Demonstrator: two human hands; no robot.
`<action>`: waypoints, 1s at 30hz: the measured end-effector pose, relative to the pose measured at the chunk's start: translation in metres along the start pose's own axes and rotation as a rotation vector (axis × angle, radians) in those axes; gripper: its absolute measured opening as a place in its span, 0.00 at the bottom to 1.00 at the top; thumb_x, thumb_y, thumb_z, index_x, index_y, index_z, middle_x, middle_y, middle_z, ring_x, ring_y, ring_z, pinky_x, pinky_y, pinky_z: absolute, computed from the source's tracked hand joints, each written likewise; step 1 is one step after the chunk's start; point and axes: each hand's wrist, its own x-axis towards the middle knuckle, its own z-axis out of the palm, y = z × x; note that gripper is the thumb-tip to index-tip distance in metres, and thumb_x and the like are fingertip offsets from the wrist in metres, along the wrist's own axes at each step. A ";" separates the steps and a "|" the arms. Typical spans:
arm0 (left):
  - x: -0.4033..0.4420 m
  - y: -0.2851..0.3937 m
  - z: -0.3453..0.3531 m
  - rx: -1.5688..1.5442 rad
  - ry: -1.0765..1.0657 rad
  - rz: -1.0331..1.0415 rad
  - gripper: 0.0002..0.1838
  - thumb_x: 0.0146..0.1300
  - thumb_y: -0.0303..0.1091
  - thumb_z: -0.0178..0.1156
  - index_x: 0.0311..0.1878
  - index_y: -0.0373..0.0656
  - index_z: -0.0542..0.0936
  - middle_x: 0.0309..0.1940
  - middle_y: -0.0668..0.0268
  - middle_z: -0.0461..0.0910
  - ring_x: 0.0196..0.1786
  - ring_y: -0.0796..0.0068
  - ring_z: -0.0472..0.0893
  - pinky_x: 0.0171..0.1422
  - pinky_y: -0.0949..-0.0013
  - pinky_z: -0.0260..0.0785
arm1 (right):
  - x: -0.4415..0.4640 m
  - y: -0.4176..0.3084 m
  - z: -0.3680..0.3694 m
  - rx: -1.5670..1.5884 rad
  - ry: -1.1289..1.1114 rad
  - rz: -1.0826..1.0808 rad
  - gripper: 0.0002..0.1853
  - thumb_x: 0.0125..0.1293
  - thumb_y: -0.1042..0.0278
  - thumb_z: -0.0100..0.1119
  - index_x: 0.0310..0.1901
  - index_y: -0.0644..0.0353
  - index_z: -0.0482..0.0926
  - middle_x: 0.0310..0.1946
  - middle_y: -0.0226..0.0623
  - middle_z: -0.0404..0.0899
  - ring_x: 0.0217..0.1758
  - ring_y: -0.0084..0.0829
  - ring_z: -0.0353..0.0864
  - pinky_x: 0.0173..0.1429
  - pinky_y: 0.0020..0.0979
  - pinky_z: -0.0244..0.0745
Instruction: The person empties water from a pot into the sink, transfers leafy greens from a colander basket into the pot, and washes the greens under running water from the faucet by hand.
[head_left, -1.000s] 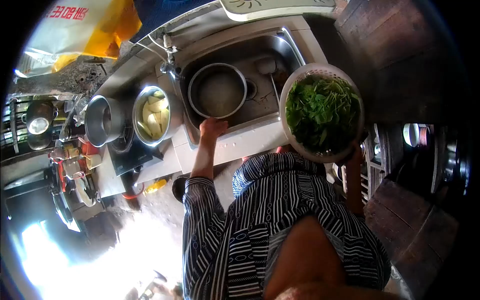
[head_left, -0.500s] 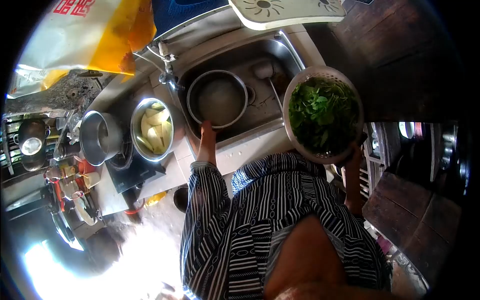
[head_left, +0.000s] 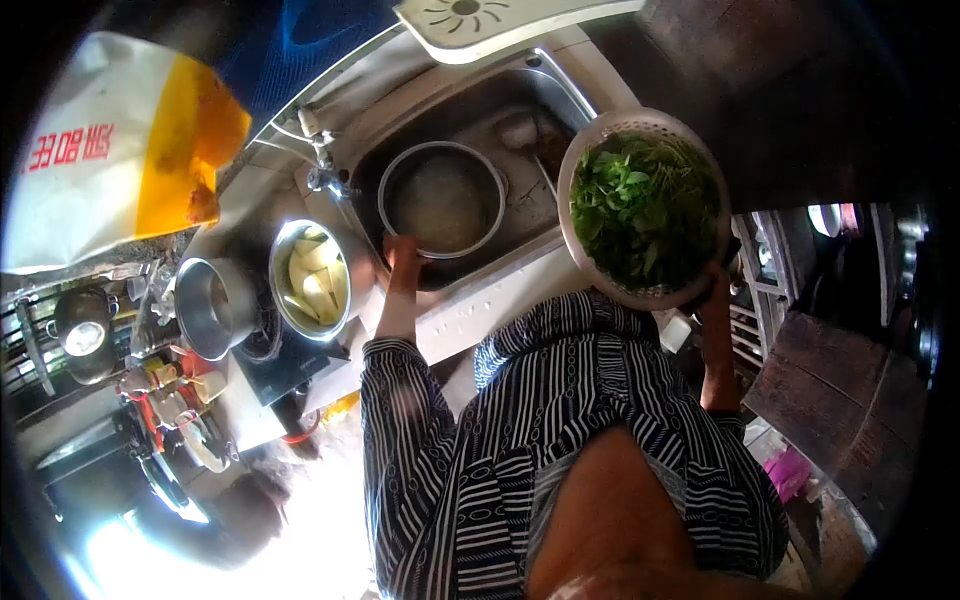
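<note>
Head view: pot is sitting in the sink, just beyond the left hand, the nearer one, which is touching its near-left rim, though whether the fingers are gripping cannot be told. Round-mouthed, the pot is showing no long axis; the right hand is grasping the colander of greens at its lower right edge. Colander is hiding part of that hand, and shade is obscuring the pot's contents.
</note>
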 end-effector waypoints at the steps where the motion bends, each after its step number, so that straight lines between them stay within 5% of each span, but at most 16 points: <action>1: -0.012 0.016 0.004 0.108 0.003 -0.026 0.18 0.46 0.26 0.52 0.44 0.41 0.66 0.40 0.56 0.70 0.40 0.53 0.73 0.33 0.45 0.72 | 0.009 0.008 -0.014 -0.020 -0.004 -0.061 0.17 0.54 0.58 0.53 0.42 0.60 0.72 0.40 0.34 0.72 0.45 0.30 0.69 0.53 0.33 0.63; 4: 0.019 0.019 0.006 0.194 -0.036 -0.122 0.21 0.46 0.24 0.50 0.47 0.42 0.64 0.44 0.54 0.68 0.42 0.48 0.72 0.30 0.40 0.72 | 0.004 0.008 -0.010 -0.036 0.058 -0.076 0.18 0.54 0.57 0.53 0.43 0.60 0.72 0.40 0.35 0.72 0.46 0.31 0.69 0.54 0.34 0.63; 7: 0.003 0.035 0.014 0.326 -0.050 0.006 0.23 0.45 0.23 0.49 0.49 0.43 0.64 0.45 0.53 0.67 0.42 0.48 0.73 0.27 0.41 0.73 | -0.001 0.002 0.004 -0.084 0.124 0.008 0.19 0.54 0.56 0.53 0.43 0.61 0.71 0.38 0.35 0.72 0.42 0.30 0.71 0.49 0.33 0.67; 10: -0.006 0.052 0.025 0.381 -0.113 0.003 0.24 0.44 0.23 0.48 0.51 0.42 0.64 0.46 0.53 0.67 0.42 0.49 0.73 0.28 0.42 0.73 | 0.006 0.013 -0.009 0.067 0.012 0.006 0.18 0.54 0.57 0.54 0.41 0.61 0.71 0.36 0.35 0.72 0.40 0.29 0.71 0.44 0.31 0.69; 14: 0.036 0.051 0.031 0.553 -0.162 0.097 0.26 0.43 0.24 0.49 0.51 0.38 0.63 0.46 0.52 0.68 0.43 0.51 0.73 0.30 0.45 0.74 | 0.008 0.025 -0.020 -0.249 0.004 -0.347 0.14 0.53 0.60 0.54 0.38 0.59 0.72 0.33 0.33 0.71 0.37 0.27 0.71 0.41 0.30 0.70; 16: 0.039 0.062 0.036 0.763 -0.202 0.238 0.26 0.42 0.25 0.50 0.50 0.35 0.63 0.44 0.50 0.71 0.43 0.52 0.74 0.35 0.52 0.76 | 0.007 0.009 -0.007 0.104 0.042 0.044 0.14 0.52 0.59 0.54 0.37 0.59 0.73 0.32 0.33 0.71 0.35 0.26 0.71 0.40 0.29 0.70; 19: -0.010 0.098 0.051 0.914 -0.159 0.177 0.26 0.41 0.27 0.52 0.49 0.35 0.63 0.41 0.49 0.73 0.41 0.53 0.76 0.38 0.58 0.74 | -0.004 -0.005 0.009 0.086 0.058 0.137 0.13 0.52 0.60 0.54 0.35 0.59 0.73 0.29 0.31 0.71 0.31 0.26 0.71 0.38 0.28 0.69; 23: 0.024 0.093 0.045 1.087 -0.138 0.306 0.25 0.42 0.27 0.52 0.48 0.36 0.63 0.40 0.49 0.74 0.38 0.53 0.77 0.35 0.60 0.75 | 0.007 0.005 -0.005 0.020 -0.033 0.105 0.13 0.52 0.61 0.53 0.38 0.58 0.74 0.31 0.31 0.74 0.35 0.26 0.74 0.42 0.28 0.71; 25: 0.008 0.101 0.044 1.066 -0.122 0.280 0.25 0.41 0.26 0.51 0.49 0.37 0.63 0.37 0.51 0.74 0.34 0.53 0.78 0.29 0.55 0.76 | -0.014 -0.008 0.019 -0.017 0.043 -0.054 0.08 0.50 0.63 0.53 0.28 0.58 0.73 0.22 0.27 0.68 0.28 0.23 0.69 0.34 0.26 0.67; 30: -0.021 0.105 0.036 0.822 -0.190 0.129 0.27 0.40 0.25 0.50 0.50 0.41 0.62 0.34 0.53 0.73 0.31 0.52 0.77 0.25 0.49 0.75 | -0.016 -0.019 0.027 0.021 0.103 0.084 0.08 0.50 0.64 0.54 0.29 0.58 0.72 0.22 0.27 0.69 0.27 0.23 0.70 0.34 0.26 0.67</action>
